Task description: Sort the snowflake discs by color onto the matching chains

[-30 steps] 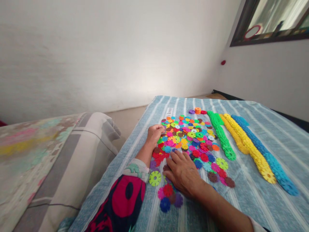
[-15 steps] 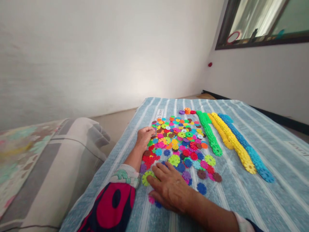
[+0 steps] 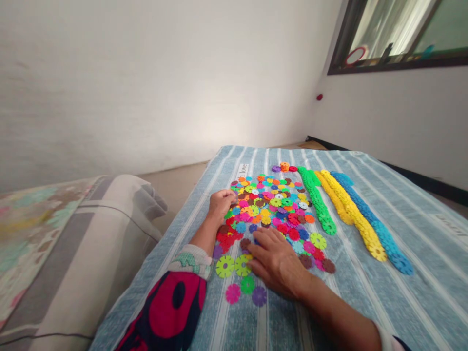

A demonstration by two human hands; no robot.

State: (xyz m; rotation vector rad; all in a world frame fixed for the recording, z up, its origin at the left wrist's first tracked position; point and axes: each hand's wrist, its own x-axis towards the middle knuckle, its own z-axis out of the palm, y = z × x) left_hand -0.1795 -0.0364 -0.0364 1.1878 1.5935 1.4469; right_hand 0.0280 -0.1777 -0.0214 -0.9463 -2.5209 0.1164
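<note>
Many-coloured notched plastic discs [image 3: 265,214] lie scattered in a loose pile on the striped blue cloth [image 3: 409,219]. My left hand [image 3: 221,202] rests at the pile's left edge, its fingers curled and pressed together; what they hold, if anything, is hidden. Over the near part of the pile, my right hand [image 3: 276,258] lies palm down with fingers stretched out, touching discs. Just left of its fingertips is a lime-green disc [image 3: 242,265], beside another lime disc [image 3: 224,266]. Nearer to me lie a pink disc [image 3: 233,293], a green disc [image 3: 247,285] and a purple disc [image 3: 259,296].
Right of the pile run long overlapping rows of discs: a green row [image 3: 317,200], a yellow row [image 3: 353,214] and a blue row [image 3: 376,224]. A small orange stack [image 3: 284,166] stands at the back. Grey-striped bedding [image 3: 109,234] is at the left, beyond a gap.
My right hand has moved forward and to the right over the pile. Green and purple discs now show near the pink one, and a second lime disc is uncovered. My left hand stays nearly still.
</note>
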